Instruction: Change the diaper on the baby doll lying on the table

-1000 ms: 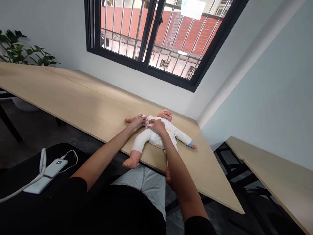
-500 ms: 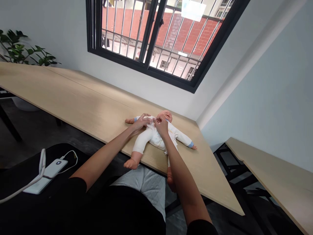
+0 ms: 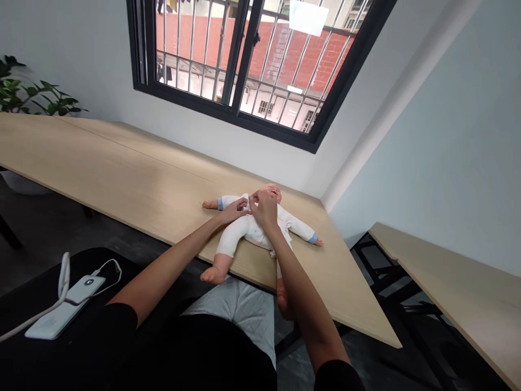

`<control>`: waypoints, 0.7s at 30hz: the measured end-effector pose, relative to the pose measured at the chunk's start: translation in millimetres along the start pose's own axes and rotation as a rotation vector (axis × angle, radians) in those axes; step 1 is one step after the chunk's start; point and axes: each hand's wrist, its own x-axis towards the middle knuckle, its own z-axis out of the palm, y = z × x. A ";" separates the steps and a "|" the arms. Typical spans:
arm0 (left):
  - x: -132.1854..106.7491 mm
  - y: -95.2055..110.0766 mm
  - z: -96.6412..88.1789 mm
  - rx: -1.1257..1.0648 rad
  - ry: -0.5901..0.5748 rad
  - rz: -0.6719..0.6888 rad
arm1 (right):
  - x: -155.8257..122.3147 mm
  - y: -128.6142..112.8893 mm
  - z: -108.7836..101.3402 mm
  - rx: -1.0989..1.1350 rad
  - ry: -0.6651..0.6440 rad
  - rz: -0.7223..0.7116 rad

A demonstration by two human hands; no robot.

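Observation:
A baby doll (image 3: 231, 234) lies on its back on the wooden table (image 3: 142, 184), head toward the window and feet at the near edge. It wears a white top (image 3: 299, 225) with blue cuffs and white leggings. At the doll's chest my left hand (image 3: 236, 210) is closed, its fingertips on the top's front. Just to its right, my right hand (image 3: 265, 209) pinches the cloth near the collar, covering part of the chest. What exactly lies between the fingertips is too small to make out, beyond white fabric.
A white power bank (image 3: 67, 307) with a cable lies on a black seat at lower left. A second table (image 3: 443, 277) stands at right. Behind the doll is a wall with a barred window (image 3: 232, 111); a potted plant (image 3: 36, 100) is at far left.
My right hand has shifted slightly left across the chest and turned, so its back now hides more. My left hand has drawn its fingers in. The view has moved a little.

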 end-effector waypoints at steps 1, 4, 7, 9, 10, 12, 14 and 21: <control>-0.1 0.2 0.0 0.001 -0.015 -0.006 | -0.7 1.1 -2.2 0.027 0.005 0.058; -1.5 3.4 0.6 -0.001 -0.031 0.001 | -5.4 9.7 -8.4 0.116 0.008 0.262; -5.0 9.6 2.5 -0.014 -0.063 -0.011 | -11.6 23.1 -13.5 0.184 -0.023 0.407; -8.2 14.0 4.6 -0.027 -0.074 -0.035 | -15.6 32.1 -15.1 0.216 -0.027 0.458; -9.8 15.9 5.7 -0.032 -0.078 -0.045 | -17.4 36.1 -15.0 0.224 -0.020 0.477; -12.1 18.6 7.7 -0.039 -0.085 -0.057 | -20.8 42.9 -13.3 0.238 -0.021 0.521; -12.9 19.5 8.8 -0.035 -0.088 -0.058 | -23.5 48.0 -10.4 0.268 -0.061 0.581; -11.0 17.1 6.3 0.117 -0.131 0.029 | -31.5 58.0 -2.2 0.316 -0.085 0.621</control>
